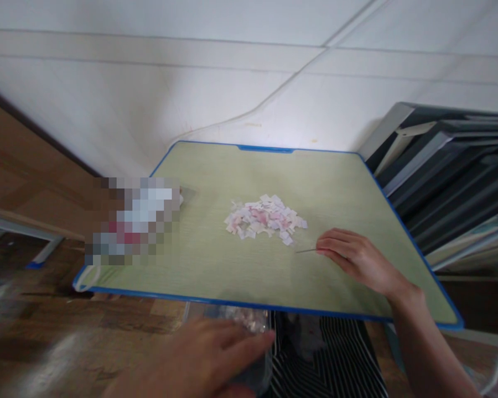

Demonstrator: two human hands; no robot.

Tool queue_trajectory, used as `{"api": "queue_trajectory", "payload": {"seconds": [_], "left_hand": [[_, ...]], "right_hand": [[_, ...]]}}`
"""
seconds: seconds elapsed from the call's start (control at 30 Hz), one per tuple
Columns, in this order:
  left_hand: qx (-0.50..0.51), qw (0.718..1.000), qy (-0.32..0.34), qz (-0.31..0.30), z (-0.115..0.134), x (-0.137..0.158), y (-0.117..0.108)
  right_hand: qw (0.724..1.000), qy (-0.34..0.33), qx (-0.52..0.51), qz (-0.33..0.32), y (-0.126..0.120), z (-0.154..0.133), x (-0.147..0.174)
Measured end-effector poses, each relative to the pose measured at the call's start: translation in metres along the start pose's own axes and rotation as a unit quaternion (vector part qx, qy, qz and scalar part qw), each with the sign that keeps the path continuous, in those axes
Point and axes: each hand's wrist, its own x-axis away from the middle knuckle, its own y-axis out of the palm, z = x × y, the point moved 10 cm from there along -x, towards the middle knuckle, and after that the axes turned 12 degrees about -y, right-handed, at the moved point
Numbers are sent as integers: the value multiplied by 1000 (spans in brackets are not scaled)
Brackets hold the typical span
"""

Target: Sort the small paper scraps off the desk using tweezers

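A loose pile of small white and pinkish paper pieces lies on the pale green tabletop. My right hand is closed on a thin needle-like tool, which points left, just below the pile's right end. Beyond the table's near edge, my left hand reaches over a clear plastic box, its fingers stretched out and blurred. Small shiny bits show inside the box, too smeared to name. The left thumb is partly cut off by the frame's bottom.
A pixelated white and red item sits at the table's left side, near a white loop. Dark framed panels lean at the right. A brown cardboard surface stands left, and a white wall with a cable rises behind.
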Motion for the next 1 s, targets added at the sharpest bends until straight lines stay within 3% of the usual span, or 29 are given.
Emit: {"api": "queue_trajectory", "payload": {"seconds": [0.07,0.17,0.27,0.33,0.4,0.53,0.67,0.77,1.0], "left_hand": [[123,985,-42,113,-35,-14,-48],[357,894,-60,265,-105,-51,-99],[483,831,-110,253,-167,-117,-104],[523,812,-149,211,-192,-158,-99],[563,775,-200,205,-214,-182,-95],[614,734,-172,235,-228,-199,-100],[624,730,-147,238,-230,-199,-100],[626,730,-149,230,-230,-200,-98],[616,732,-182,228,-230,-201,-97]], "right_hand": [[1000,13,6,2,0,1,0],[999,34,33,16,-2,5,0],[996,51,60,40,-5,10,-1],[995,59,63,56,-5,12,-1],[995,61,61,59,-2,14,-1],[996,50,67,33,5,12,-2],[999,28,32,-1,9,3,-3],[999,30,17,16,2,0,-2],[999,22,44,5,2,-6,-3]]}}
